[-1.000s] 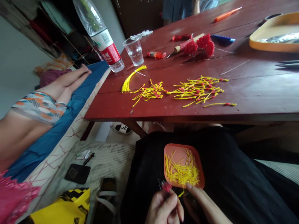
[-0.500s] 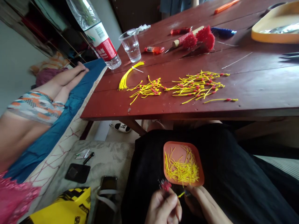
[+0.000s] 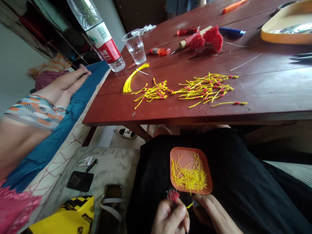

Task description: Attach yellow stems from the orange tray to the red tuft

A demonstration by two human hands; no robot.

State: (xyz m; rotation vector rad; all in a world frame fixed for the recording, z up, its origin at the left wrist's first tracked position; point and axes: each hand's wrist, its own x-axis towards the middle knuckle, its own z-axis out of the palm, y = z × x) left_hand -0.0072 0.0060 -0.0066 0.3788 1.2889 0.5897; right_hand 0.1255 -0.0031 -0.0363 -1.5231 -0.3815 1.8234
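Premises appear to be a private home in use for small craft handwork — a lived-in room, not a workshop. A worn red wooden table [image 3: 268, 87] carries a water bottle [image 3: 101, 31], a plastic cup [image 3: 135, 45], lighters and loose yellow strands [image 3: 204, 89]. Beside it, a person's bare legs [image 3: 60, 84] lie on a blue bed sheet [image 3: 73, 110] — phones, a shoe [image 3: 126, 132] and a yellow bag [image 3: 65, 217] lie about.
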